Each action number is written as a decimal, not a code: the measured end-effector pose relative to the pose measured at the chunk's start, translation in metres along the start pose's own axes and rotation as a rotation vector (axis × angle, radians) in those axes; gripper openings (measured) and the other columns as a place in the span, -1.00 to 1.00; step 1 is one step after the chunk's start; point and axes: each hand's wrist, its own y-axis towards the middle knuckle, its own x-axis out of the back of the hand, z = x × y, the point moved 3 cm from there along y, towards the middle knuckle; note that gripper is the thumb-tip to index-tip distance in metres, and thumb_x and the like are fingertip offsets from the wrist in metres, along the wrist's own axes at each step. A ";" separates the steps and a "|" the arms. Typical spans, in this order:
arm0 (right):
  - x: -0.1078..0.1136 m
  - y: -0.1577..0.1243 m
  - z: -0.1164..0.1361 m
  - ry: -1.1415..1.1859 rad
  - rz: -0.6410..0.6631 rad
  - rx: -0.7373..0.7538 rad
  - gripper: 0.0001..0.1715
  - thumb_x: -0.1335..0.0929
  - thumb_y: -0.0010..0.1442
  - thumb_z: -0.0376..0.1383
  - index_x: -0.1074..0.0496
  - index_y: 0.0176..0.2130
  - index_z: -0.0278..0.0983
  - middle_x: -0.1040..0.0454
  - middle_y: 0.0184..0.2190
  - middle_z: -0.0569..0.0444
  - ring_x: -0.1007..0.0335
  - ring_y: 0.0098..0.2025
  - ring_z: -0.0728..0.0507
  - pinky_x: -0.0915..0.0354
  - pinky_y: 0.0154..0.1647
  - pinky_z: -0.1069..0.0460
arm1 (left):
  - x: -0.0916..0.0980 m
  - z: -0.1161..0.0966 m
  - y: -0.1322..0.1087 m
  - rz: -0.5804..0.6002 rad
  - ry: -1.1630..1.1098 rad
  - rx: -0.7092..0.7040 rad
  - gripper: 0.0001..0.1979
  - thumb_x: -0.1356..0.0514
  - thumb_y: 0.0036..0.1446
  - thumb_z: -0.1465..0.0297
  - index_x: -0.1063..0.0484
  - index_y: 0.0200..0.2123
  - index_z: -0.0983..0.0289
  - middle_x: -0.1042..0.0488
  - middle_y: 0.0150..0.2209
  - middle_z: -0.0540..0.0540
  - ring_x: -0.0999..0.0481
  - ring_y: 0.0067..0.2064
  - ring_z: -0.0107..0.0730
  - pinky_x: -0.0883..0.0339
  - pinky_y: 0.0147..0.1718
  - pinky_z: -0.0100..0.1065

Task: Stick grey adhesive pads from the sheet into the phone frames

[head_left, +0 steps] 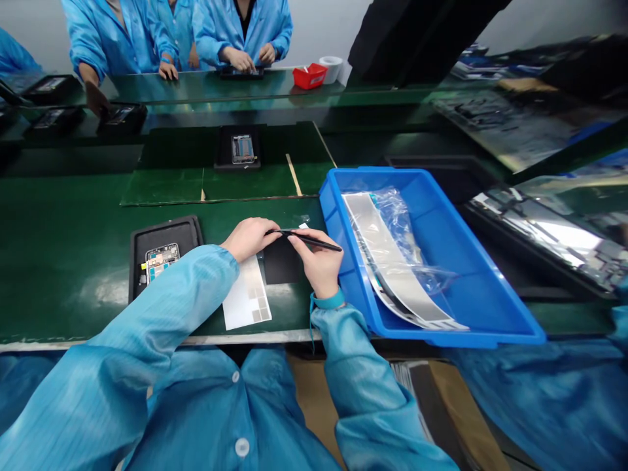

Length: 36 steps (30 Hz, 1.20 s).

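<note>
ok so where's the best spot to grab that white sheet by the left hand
Probably its near end, coming from the bench's front edge. The white sheet lies flat on the bench, its far end hidden by the left hand, while the near corners are bare and close to the edge, so a pinch grip there looks easiest.

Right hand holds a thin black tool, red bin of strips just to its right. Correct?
No, the bin is blue, not red; the head view shows it. The right hand does hold the thin black tool.
</note>
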 end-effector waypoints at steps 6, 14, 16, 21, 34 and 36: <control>0.001 -0.001 0.002 -0.066 -0.004 -0.020 -0.78 -0.54 0.08 -0.16 -0.59 -0.27 -0.21 -0.65 -0.28 0.03 -0.60 -0.20 -0.19 -0.50 0.00 -0.15 | 0.002 -0.005 -0.001 0.028 0.036 -0.017 -0.72 -0.09 0.37 0.28 -0.58 -0.08 0.21 -0.64 -0.10 0.11 -0.60 -0.06 -0.24 -0.40 -0.03 -0.28; 0.001 -0.001 0.001 -0.011 -0.014 0.000 -0.83 -0.55 0.07 -0.24 -0.61 -0.28 -0.20 -0.66 -0.29 0.05 -0.60 -0.22 -0.17 -0.49 -0.05 -0.10 | 0.002 -0.009 -0.001 0.053 0.059 -0.019 -0.71 -0.08 0.38 0.30 -0.57 -0.07 0.25 -0.64 -0.11 0.13 -0.59 -0.06 -0.22 -0.39 -0.06 -0.28; 0.001 0.000 0.000 -0.021 -0.027 -0.002 -0.83 -0.55 0.07 -0.24 -0.61 -0.28 -0.20 -0.66 -0.30 0.05 -0.61 -0.23 -0.17 -0.50 -0.06 -0.11 | 0.001 -0.009 -0.001 0.056 0.064 -0.018 -0.72 -0.08 0.38 0.30 -0.57 -0.06 0.25 -0.63 -0.11 0.13 -0.59 -0.06 -0.23 -0.39 -0.06 -0.29; 0.001 -0.001 -0.001 -0.083 -0.047 -0.026 -0.82 -0.54 0.06 -0.19 -0.60 -0.31 -0.21 -0.66 -0.31 0.04 -0.60 -0.24 -0.18 -0.50 -0.06 -0.14 | 0.002 -0.010 -0.002 0.066 0.093 -0.003 -0.73 -0.09 0.38 0.29 -0.56 -0.06 0.22 -0.63 -0.11 0.10 -0.58 -0.06 -0.27 -0.38 -0.06 -0.32; -0.009 0.001 0.018 -0.022 -0.114 -0.188 -0.75 -0.59 -0.01 -0.18 -0.59 -0.36 -0.25 -0.57 -0.51 0.10 -0.49 -0.51 -0.10 -0.43 -0.41 -0.03 | 0.042 0.003 -0.011 0.002 0.278 0.184 -0.47 -0.24 0.25 0.24 -0.35 0.15 0.51 -0.39 0.15 0.46 -0.39 0.15 0.17 -0.26 0.11 -0.01; -0.026 -0.007 0.024 0.015 -0.059 -0.244 -0.77 -0.59 0.00 -0.19 -0.59 -0.37 -0.25 -0.56 -0.53 0.10 -0.46 -0.52 -0.08 -0.41 -0.45 -0.02 | 0.075 0.019 -0.034 -0.016 0.296 0.203 -0.54 -0.23 0.25 0.28 -0.39 0.12 0.43 -0.44 0.12 0.34 -0.40 0.15 0.08 -0.22 0.16 -0.03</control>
